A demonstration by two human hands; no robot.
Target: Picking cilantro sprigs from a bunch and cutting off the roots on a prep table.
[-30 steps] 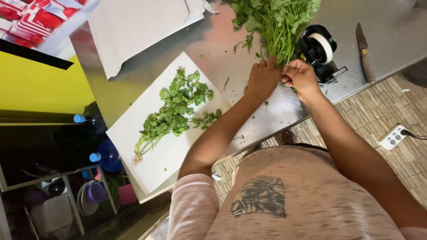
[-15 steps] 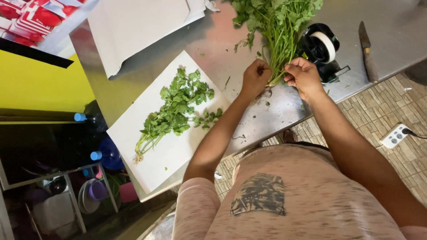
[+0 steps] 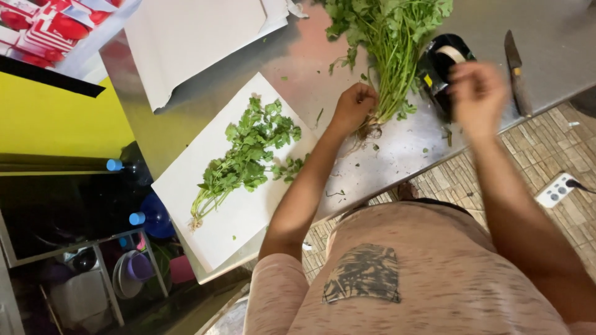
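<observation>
Here, your left hand (image 3: 354, 105) is clamped around the stem end of the large coriander bunch (image 3: 388, 43), just above the pale roots, and it pins them to the steel counter (image 3: 397, 149). The bunch runs lengthwise away from you, roots toward your body and leaves fanning toward the far edge. Your right hand (image 3: 477, 93) is blurred and lifted off the bunch; its fingers look loosely curled, but you cannot tell whether they pinch anything. It hovers just beside the black tape dispenser (image 3: 442, 65), whose pale roll shows on top. Further right, a knife (image 3: 515, 71) lies on the counter, pointing away from you. To your left, a smaller coriander bunch (image 3: 245, 158) lies diagonally on a white sheet of paper (image 3: 242, 223), stems toward the near left corner and leaves up to the right. Beyond it lies a larger white folded sheet (image 3: 198, 37), and at the far left corner a red-and-white printed package (image 3: 43, 28).
</observation>
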